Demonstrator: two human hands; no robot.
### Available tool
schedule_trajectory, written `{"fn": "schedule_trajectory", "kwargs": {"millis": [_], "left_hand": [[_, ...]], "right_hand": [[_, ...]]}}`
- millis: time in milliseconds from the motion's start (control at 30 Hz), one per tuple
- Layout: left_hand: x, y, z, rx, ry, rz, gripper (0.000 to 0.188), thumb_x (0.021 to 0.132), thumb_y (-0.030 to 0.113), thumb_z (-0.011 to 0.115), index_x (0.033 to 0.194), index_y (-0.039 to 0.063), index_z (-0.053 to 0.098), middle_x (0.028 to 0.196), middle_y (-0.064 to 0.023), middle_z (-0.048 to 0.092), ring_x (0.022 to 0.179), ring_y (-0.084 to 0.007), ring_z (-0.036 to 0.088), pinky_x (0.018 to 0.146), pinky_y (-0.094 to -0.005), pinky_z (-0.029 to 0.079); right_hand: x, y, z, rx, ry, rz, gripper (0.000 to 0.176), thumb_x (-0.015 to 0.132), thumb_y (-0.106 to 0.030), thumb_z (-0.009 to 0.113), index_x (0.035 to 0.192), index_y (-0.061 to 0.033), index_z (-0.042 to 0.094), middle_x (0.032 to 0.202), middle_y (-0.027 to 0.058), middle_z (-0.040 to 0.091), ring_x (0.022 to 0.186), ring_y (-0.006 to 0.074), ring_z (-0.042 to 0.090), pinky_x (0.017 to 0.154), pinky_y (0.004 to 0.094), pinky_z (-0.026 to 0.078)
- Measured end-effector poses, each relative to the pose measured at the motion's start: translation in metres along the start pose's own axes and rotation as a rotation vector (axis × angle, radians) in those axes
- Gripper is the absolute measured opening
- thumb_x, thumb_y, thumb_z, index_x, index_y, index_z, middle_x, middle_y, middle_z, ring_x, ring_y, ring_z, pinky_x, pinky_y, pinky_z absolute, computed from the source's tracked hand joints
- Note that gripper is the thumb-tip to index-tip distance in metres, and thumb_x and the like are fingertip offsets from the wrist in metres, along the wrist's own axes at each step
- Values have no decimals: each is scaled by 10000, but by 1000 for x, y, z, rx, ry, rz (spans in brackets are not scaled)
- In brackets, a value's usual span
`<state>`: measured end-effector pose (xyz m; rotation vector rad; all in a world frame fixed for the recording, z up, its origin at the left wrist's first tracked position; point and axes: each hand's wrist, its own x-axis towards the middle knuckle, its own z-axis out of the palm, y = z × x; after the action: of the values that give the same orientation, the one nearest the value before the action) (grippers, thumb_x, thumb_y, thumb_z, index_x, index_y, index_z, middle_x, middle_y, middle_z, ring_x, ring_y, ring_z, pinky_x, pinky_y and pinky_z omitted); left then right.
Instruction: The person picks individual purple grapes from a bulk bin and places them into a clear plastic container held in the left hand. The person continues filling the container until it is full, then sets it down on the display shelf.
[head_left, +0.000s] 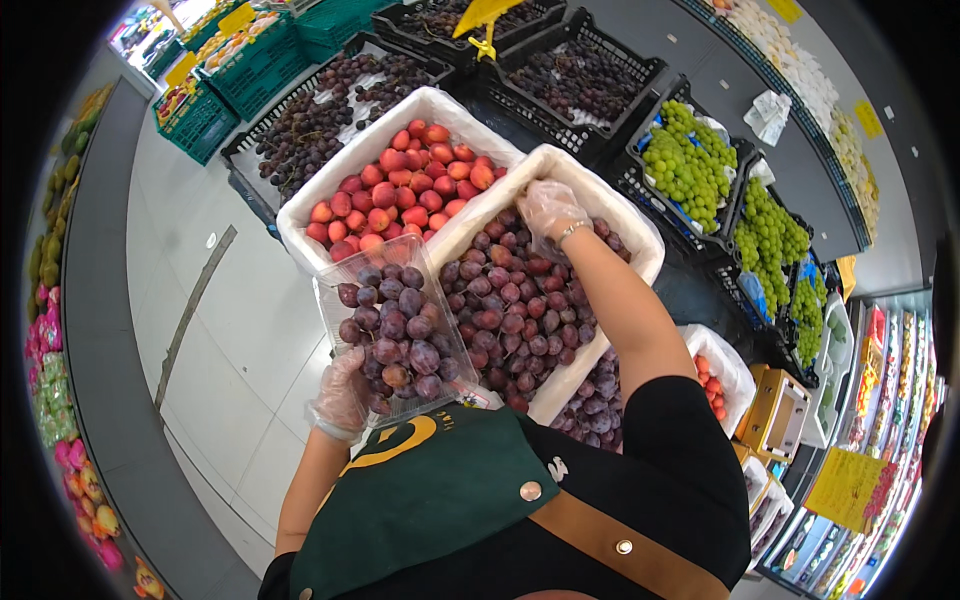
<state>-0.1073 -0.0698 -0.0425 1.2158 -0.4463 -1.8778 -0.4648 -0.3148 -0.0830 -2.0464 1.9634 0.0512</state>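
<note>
My left hand (341, 394), in a clear plastic glove, grips the lower left side of a clear plastic container (442, 300) heaped with dark purple plums (394, 326). My right hand (551, 210), gloved too, reaches into the upper part of a white foam crate (641, 232) of purple-red plums (517, 307). Its fingertips are at the crate's inner wall, bent down and partly hidden, so whether they hold a plum cannot be told. Against that crate stands another white foam crate (296, 217), holding red plums (405, 184). The container is tilted in front of both crates.
Black plastic crates of dark grapes (574, 79) stand beyond the foam crates, and crates of green grapes (686, 165) to the right. More purple plums (596, 401) lie close by my right side. Green crates (196, 124) stand at the upper left; a grey shelf edge (112, 337) runs along the left.
</note>
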Motion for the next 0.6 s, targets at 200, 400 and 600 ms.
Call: {"fn": "schedule_trajectory", "kwargs": {"millis": [200, 400, 600], "left_hand": [[-11, 19, 26, -20, -77, 21, 774, 844, 464, 690, 1472, 80, 452, 1343, -116, 621, 1192, -287, 615, 930, -454, 530], [-10, 22, 23, -127, -167, 22, 719, 873, 343, 686, 1483, 54, 440, 1371, -141, 607, 1253, -306, 592, 1100, -482, 466], [-5, 19, 18, -171, -245, 43, 704, 883, 326, 662, 1484, 33, 444, 1385, -142, 608, 1259, -302, 598, 1122, -468, 456]], "right_hand": [[2, 7, 4, -87, -67, -60, 629, 965, -597, 535, 1148, -31, 738, 1213, 225, 703, 1161, 364, 670, 1029, 458, 514], [8, 7, 10, -105, -50, -70, 603, 957, -593, 539, 1093, -51, 767, 1135, 200, 734, 1088, 362, 699, 960, 462, 542], [13, 1, 8, -147, -67, -25, 574, 965, -563, 525, 1095, -59, 768, 1137, 202, 734, 1103, 362, 696, 962, 461, 541]]}}
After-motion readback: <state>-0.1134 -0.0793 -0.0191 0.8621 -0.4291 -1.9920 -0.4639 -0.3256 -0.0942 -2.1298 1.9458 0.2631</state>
